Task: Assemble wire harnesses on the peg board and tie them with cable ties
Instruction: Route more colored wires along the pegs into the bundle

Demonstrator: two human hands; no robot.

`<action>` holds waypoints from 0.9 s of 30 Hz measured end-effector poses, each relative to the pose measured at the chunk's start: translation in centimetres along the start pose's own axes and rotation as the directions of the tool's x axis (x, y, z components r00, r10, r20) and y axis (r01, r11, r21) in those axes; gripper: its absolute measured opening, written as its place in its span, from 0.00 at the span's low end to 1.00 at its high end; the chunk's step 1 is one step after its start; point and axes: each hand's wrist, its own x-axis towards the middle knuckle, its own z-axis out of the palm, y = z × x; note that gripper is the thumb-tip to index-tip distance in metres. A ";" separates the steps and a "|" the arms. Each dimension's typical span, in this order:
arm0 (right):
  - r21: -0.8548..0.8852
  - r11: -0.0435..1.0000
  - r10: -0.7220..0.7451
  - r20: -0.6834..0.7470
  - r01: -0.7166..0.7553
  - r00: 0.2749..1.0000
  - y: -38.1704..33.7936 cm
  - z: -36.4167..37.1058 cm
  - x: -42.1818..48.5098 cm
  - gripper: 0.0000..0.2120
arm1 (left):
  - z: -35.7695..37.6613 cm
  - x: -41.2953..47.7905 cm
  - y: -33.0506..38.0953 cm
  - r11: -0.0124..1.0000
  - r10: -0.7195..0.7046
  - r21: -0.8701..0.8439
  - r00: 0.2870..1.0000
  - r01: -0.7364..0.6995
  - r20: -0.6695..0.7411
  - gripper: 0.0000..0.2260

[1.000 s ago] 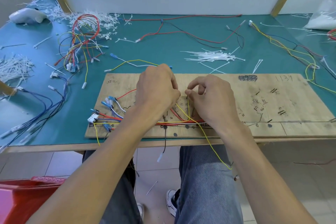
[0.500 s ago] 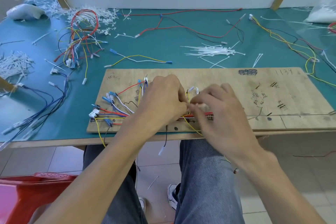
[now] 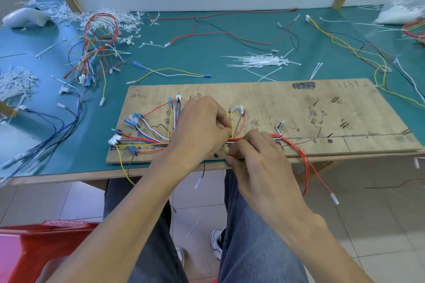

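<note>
i note the wire harness (image 3: pixel 147 143) lying along the near left of the peg board (image 3: pixel 299 103). the left hand (image 3: pixel 200 128) pinches its bundle; the right hand (image 3: pixel 259 161), fingers curled, pinches it just beside. cable ties (image 3: pixel 259 61) lie far on the counter (image 3: pixel 207 37).

Peg board (image 3: pixel 264 99), far right corner: a handwritten number (image 3: pixel 348 85) in faint pencil, reading "1134".
Far edge, just left of that number: a black marker patch (image 3: pixel 303 86). It looks like writing that has been scribbled over and cannot be read.
Far left corner: a small pencil note (image 3: pixel 135 96) that looks like "175". The marks after it are too faint to tell.
Right half of the board: handwritten characters (image 3: pixel 318 115) in dark ink, too worn and small to read.
Beside the line drawn along the near edge: tiny pencil figures (image 3: pixel 298 130), which cannot be made out.
</note>
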 end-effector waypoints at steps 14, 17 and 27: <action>-0.189 0.980 0.000 0.336 0.067 0.942 -0.7 -2.1 -0.4 0.19 | 1.6 -7.6 -1.1 0.854 0.428 0.373 0.897 -0.362 -0.111 0.11; -0.129 0.991 0.059 0.318 -0.018 0.946 -0.8 -2.1 -1.3 0.18 | 1.6 -8.2 -0.8 0.848 0.390 0.415 0.919 -0.331 -0.062 0.18; 0.016 0.993 0.106 0.245 -0.113 0.964 2.8 -6.1 -1.0 0.08 | 1.8 -8.8 -0.2 0.784 0.275 0.566 0.960 -0.254 0.051 0.26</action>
